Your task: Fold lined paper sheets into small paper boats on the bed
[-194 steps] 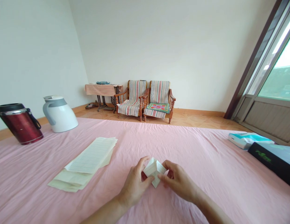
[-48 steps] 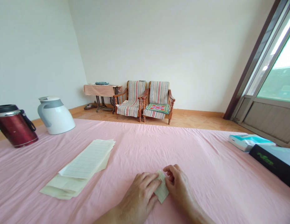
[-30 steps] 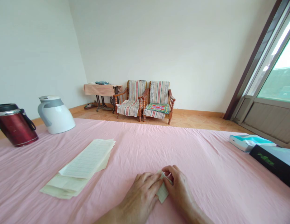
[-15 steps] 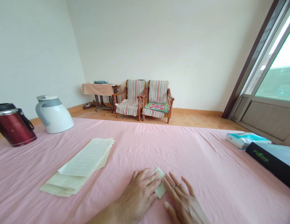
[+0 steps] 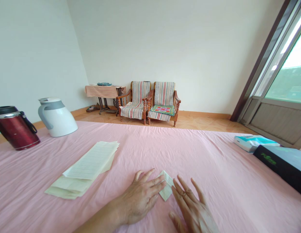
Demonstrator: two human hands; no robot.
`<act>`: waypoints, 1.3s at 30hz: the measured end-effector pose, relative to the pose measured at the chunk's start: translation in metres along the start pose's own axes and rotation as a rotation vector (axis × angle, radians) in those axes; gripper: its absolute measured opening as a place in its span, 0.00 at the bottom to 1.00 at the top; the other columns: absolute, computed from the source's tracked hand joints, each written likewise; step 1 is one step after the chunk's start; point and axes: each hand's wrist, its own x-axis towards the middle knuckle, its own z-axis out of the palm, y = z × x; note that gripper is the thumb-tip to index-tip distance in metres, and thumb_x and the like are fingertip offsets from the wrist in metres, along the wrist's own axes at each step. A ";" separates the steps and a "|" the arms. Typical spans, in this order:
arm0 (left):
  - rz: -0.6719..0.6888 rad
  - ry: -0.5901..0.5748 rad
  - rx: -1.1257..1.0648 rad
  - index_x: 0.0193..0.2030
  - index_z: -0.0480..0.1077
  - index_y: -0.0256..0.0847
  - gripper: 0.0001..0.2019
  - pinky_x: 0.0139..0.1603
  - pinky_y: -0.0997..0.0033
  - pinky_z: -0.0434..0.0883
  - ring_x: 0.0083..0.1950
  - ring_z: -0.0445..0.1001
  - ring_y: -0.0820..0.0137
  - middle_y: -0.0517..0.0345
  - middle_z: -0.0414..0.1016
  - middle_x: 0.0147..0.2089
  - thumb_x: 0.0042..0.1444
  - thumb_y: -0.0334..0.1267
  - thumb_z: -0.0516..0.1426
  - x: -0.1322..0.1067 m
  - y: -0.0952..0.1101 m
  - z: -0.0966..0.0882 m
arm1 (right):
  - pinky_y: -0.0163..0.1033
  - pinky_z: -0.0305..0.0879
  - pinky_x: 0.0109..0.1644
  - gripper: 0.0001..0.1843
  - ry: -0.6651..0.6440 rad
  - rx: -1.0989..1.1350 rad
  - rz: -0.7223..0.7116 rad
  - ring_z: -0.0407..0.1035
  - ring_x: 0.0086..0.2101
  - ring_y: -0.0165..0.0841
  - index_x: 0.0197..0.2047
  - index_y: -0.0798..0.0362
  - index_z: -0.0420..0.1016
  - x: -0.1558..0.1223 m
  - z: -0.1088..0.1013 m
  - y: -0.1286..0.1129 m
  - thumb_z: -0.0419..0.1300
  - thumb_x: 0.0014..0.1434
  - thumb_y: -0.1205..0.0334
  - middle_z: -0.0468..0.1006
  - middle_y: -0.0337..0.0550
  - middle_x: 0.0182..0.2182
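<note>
A small folded piece of pale green paper (image 5: 166, 191) lies on the pink cloth between my two hands. My left hand (image 5: 140, 195) rests with its fingers stretched out, their tips over the paper's left edge. On the other side, my right hand (image 5: 191, 202) has its fingers spread, with the fingertips at the paper's right corner. Neither hand is closed round it. Further left lies a stack of lined paper sheets (image 5: 86, 165), slightly fanned at both ends.
The pink cloth (image 5: 145, 142) is wrinkled. At the far left stand a red thermos (image 5: 18, 131) and a white jug (image 5: 59, 119). A black box (image 5: 278, 165) and a blue-white pack (image 5: 254, 142) lie at the right. Two wooden armchairs (image 5: 162, 94) stand beyond.
My left hand has shifted slightly left, uncovering more of the folded paper. My right hand stays close beside it, fingers a little more spread. The view has tilted slightly.
</note>
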 end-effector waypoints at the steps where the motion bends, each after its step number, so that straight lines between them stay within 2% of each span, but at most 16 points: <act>1: 0.009 0.010 0.010 0.68 0.46 0.58 0.23 0.64 0.42 0.48 0.71 0.43 0.55 0.63 0.51 0.70 0.69 0.37 0.43 0.000 0.000 0.001 | 0.49 0.50 0.61 0.23 -0.002 0.042 -0.036 0.68 0.53 0.41 0.55 0.58 0.70 0.002 -0.002 0.000 0.53 0.61 0.54 0.76 0.48 0.50; 4: 0.037 0.050 0.038 0.68 0.47 0.56 0.23 0.64 0.45 0.49 0.70 0.44 0.56 0.60 0.53 0.69 0.68 0.37 0.44 0.000 0.000 0.003 | 0.44 0.53 0.61 0.26 -0.035 0.104 -0.101 0.67 0.53 0.36 0.60 0.56 0.65 0.007 -0.005 -0.001 0.51 0.63 0.52 0.73 0.44 0.53; 8: 0.039 0.079 0.054 0.68 0.48 0.57 0.23 0.63 0.46 0.51 0.70 0.46 0.57 0.61 0.54 0.69 0.68 0.37 0.45 0.000 -0.001 0.003 | 0.43 0.59 0.59 0.29 -0.103 0.186 -0.135 0.70 0.51 0.37 0.60 0.57 0.65 0.005 0.005 -0.003 0.52 0.62 0.47 0.73 0.45 0.53; 14: 0.035 0.079 0.046 0.67 0.49 0.57 0.22 0.63 0.43 0.51 0.70 0.46 0.56 0.62 0.54 0.68 0.68 0.37 0.45 -0.001 0.001 0.002 | 0.53 0.55 0.62 0.23 0.139 0.303 0.022 0.73 0.47 0.41 0.54 0.53 0.70 -0.018 0.047 -0.022 0.52 0.62 0.51 0.79 0.47 0.46; 16: 0.030 0.075 0.053 0.67 0.50 0.57 0.22 0.63 0.41 0.50 0.70 0.46 0.56 0.62 0.54 0.68 0.68 0.36 0.44 -0.002 0.003 0.002 | 0.53 0.56 0.61 0.22 0.144 0.316 0.004 0.73 0.47 0.41 0.53 0.53 0.71 -0.024 0.057 -0.029 0.53 0.62 0.51 0.80 0.48 0.45; 18: 0.035 0.080 0.065 0.67 0.51 0.55 0.22 0.64 0.41 0.48 0.70 0.44 0.56 0.61 0.54 0.69 0.68 0.36 0.45 -0.002 0.004 0.002 | 0.51 0.62 0.58 0.18 0.209 0.357 0.037 0.75 0.43 0.41 0.50 0.52 0.72 -0.026 0.058 -0.032 0.53 0.62 0.52 0.81 0.46 0.41; 20: 0.050 0.081 0.083 0.67 0.51 0.52 0.23 0.65 0.43 0.47 0.71 0.43 0.58 0.59 0.52 0.69 0.67 0.34 0.45 -0.002 0.004 0.002 | 0.46 0.68 0.51 0.13 0.241 0.425 0.070 0.77 0.39 0.38 0.44 0.50 0.74 -0.022 0.048 -0.031 0.52 0.63 0.54 0.82 0.43 0.37; 21: 0.059 0.080 0.094 0.67 0.51 0.50 0.23 0.66 0.45 0.46 0.71 0.42 0.60 0.58 0.52 0.69 0.67 0.33 0.45 -0.002 0.005 0.002 | 0.42 0.71 0.46 0.11 0.218 0.465 0.073 0.77 0.37 0.36 0.40 0.48 0.75 -0.018 0.040 -0.028 0.52 0.63 0.57 0.83 0.41 0.35; 22: 0.069 0.078 0.104 0.67 0.51 0.49 0.23 0.67 0.47 0.45 0.71 0.42 0.61 0.58 0.52 0.69 0.66 0.33 0.45 -0.002 0.005 0.003 | 0.39 0.71 0.44 0.10 0.134 0.496 0.079 0.77 0.35 0.34 0.37 0.47 0.75 -0.014 0.031 -0.024 0.52 0.62 0.60 0.83 0.39 0.33; 23: 0.081 0.078 0.113 0.67 0.51 0.47 0.23 0.67 0.48 0.45 0.71 0.43 0.62 0.57 0.53 0.69 0.66 0.32 0.45 -0.002 0.005 0.003 | 0.37 0.71 0.44 0.09 0.017 0.501 0.025 0.77 0.35 0.32 0.38 0.48 0.75 -0.010 0.021 -0.020 0.52 0.60 0.64 0.82 0.39 0.34; 25: 0.103 0.090 0.127 0.67 0.52 0.46 0.23 0.68 0.51 0.46 0.70 0.46 0.64 0.55 0.53 0.69 0.66 0.32 0.46 -0.002 0.005 0.003 | 0.40 0.70 0.49 0.16 -0.073 0.386 0.087 0.75 0.42 0.36 0.49 0.53 0.72 -0.002 0.004 -0.012 0.54 0.57 0.66 0.80 0.47 0.43; 27: 0.122 0.118 0.135 0.67 0.52 0.45 0.23 0.68 0.54 0.48 0.70 0.49 0.64 0.53 0.53 0.69 0.66 0.32 0.46 -0.001 0.004 0.004 | 0.46 0.68 0.52 0.26 -0.072 0.279 0.122 0.70 0.50 0.42 0.58 0.60 0.65 0.003 -0.003 -0.007 0.56 0.58 0.59 0.73 0.55 0.52; 29: 0.137 0.137 0.143 0.67 0.52 0.44 0.23 0.68 0.55 0.48 0.70 0.50 0.65 0.53 0.53 0.69 0.66 0.32 0.46 -0.001 0.003 0.005 | 0.49 0.67 0.53 0.34 -0.104 0.228 0.108 0.65 0.55 0.46 0.63 0.62 0.58 0.004 0.000 -0.006 0.55 0.59 0.53 0.67 0.57 0.57; 33: 0.142 0.124 0.152 0.68 0.49 0.45 0.25 0.69 0.58 0.47 0.70 0.49 0.66 0.55 0.52 0.69 0.65 0.32 0.47 -0.001 0.001 0.008 | 0.50 0.66 0.54 0.37 -0.200 0.200 0.055 0.63 0.56 0.46 0.67 0.63 0.51 -0.002 0.016 -0.009 0.53 0.61 0.51 0.65 0.57 0.59; 35: 0.125 0.129 0.140 0.69 0.48 0.47 0.25 0.69 0.58 0.47 0.70 0.48 0.67 0.56 0.50 0.70 0.66 0.33 0.47 -0.002 0.000 0.010 | 0.49 0.66 0.53 0.35 -0.194 0.180 0.076 0.64 0.56 0.45 0.66 0.62 0.53 -0.006 0.021 -0.010 0.52 0.61 0.52 0.65 0.57 0.58; 39: 0.049 0.127 0.119 0.69 0.44 0.48 0.26 0.68 0.55 0.46 0.70 0.47 0.65 0.56 0.47 0.71 0.67 0.36 0.45 -0.005 -0.001 0.014 | 0.51 0.66 0.51 0.29 -0.150 0.076 0.143 0.70 0.51 0.48 0.60 0.61 0.65 -0.011 0.023 -0.014 0.53 0.60 0.54 0.71 0.57 0.54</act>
